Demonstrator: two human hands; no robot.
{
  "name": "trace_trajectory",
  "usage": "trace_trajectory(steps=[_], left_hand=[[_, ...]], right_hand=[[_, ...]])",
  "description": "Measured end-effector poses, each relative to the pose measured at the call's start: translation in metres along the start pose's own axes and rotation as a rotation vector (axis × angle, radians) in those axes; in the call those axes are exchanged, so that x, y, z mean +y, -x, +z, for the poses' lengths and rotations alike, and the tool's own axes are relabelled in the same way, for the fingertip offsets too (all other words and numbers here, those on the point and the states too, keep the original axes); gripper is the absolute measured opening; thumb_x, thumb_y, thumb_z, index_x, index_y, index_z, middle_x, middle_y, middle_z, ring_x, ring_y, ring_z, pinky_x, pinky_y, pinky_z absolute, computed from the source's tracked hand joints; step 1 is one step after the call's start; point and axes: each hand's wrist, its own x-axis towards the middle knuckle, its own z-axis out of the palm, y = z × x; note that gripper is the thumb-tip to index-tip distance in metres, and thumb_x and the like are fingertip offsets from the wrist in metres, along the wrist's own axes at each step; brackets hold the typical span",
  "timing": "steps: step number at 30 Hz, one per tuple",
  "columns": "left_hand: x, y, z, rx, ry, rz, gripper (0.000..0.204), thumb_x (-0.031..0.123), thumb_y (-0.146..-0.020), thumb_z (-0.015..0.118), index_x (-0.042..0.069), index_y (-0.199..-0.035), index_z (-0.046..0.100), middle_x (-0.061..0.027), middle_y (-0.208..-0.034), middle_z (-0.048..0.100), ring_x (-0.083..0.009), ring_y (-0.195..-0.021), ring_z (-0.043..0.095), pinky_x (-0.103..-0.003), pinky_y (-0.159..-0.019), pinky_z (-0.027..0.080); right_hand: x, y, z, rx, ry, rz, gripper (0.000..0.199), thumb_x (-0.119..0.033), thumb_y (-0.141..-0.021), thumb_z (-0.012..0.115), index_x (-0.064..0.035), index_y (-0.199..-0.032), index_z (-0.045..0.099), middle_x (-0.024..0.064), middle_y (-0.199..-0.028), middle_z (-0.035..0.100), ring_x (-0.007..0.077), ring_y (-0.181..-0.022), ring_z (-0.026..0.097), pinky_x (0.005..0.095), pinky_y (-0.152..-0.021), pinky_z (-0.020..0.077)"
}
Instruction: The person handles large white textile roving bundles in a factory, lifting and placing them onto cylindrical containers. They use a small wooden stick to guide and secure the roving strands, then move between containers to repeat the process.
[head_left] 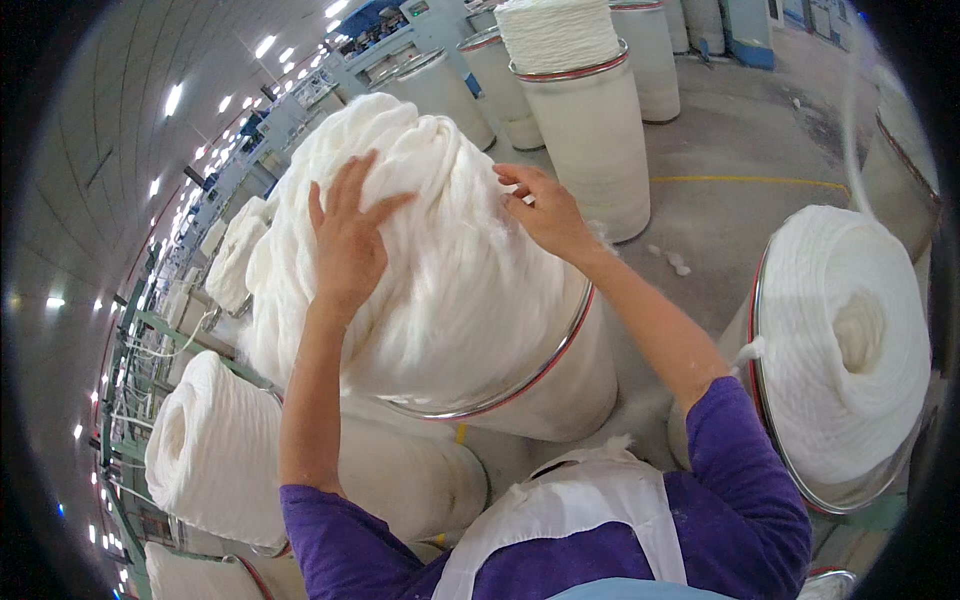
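A large heap of loose white fibre sliver (430, 270) bulges over the rim of a tall off-white can (560, 400) with a metal and red edge. My left hand (350, 245) lies on the heap's left part, fingers spread and pressing the soft strands. On the heap's upper right side is my right hand (540, 205), its fingers loosely bent and apart, the tips touching the fibre. No separate strand can be made out in either hand. Strands hang in folds down the near side of the heap.
On the right stands a can with neatly coiled sliver (850, 320), a strand rising from it. Another coil (215, 440) sits in a can at the lower left. Beyond the heap is a filled can (590, 130). A yellow line (750, 181) crosses the grey floor.
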Motion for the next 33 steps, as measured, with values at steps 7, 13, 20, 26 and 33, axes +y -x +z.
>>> trace_trajectory(steps=[7,13,20,26,33], left_hand=[[0.038,-0.049,0.021,-0.219,0.031,-0.138,0.033,0.037,-0.085,0.056,0.010,-0.090,0.074,-0.0109,-0.122,0.059,-0.0278,-0.121,0.046,-0.052,-0.111,0.014],[0.020,-0.058,0.045,-0.323,0.132,-0.260,0.035,0.038,-0.082,0.064,0.006,-0.091,0.073,-0.0126,-0.110,0.064,-0.0251,-0.108,0.056,-0.044,-0.104,0.029],[-0.025,-0.036,0.036,-0.271,1.077,-0.850,0.030,0.026,-0.086,0.064,-0.001,-0.100,0.068,-0.0060,-0.087,0.068,-0.0120,-0.070,0.062,-0.022,-0.067,0.047],[-0.041,-0.019,0.042,-0.083,1.157,-0.903,0.031,0.027,-0.086,0.066,-0.001,-0.100,0.067,-0.0058,-0.089,0.069,-0.0117,-0.074,0.062,-0.022,-0.070,0.047],[-0.043,-0.008,0.047,-0.030,1.201,-0.914,0.029,0.027,-0.087,0.066,0.001,-0.098,0.068,-0.0043,-0.088,0.068,-0.0104,-0.074,0.061,-0.021,-0.070,0.046]], right_hand=[[0.006,0.013,0.018,0.023,0.033,-0.183,0.039,0.007,-0.075,0.058,-0.0043,-0.112,0.062,0.0094,-0.116,0.059,0.0261,-0.097,0.059,0.0346,-0.087,0.0482],[0.013,0.035,0.018,0.056,0.120,-0.253,0.053,0.010,-0.070,0.058,-0.0057,-0.120,0.054,0.0112,-0.119,0.058,0.0303,-0.110,0.055,0.0372,-0.093,0.0462],[0.030,0.038,0.023,-0.004,-0.055,-0.012,0.060,0.003,-0.073,0.059,-0.0088,-0.129,0.040,0.0107,-0.116,0.062,0.0281,-0.109,0.057,0.0381,-0.092,0.0466],[0.038,0.027,0.014,-0.062,-0.174,-0.003,0.049,0.002,-0.078,0.056,-0.0054,-0.125,0.047,0.0106,-0.109,0.064,0.0224,-0.102,0.061,0.0333,-0.088,0.0488],[0.018,-0.032,-0.005,-0.005,-0.159,0.001,0.029,-0.007,-0.083,0.055,-0.0085,-0.111,0.064,0.0085,-0.101,0.066,0.0163,-0.091,0.063,0.0287,-0.082,0.0482]])
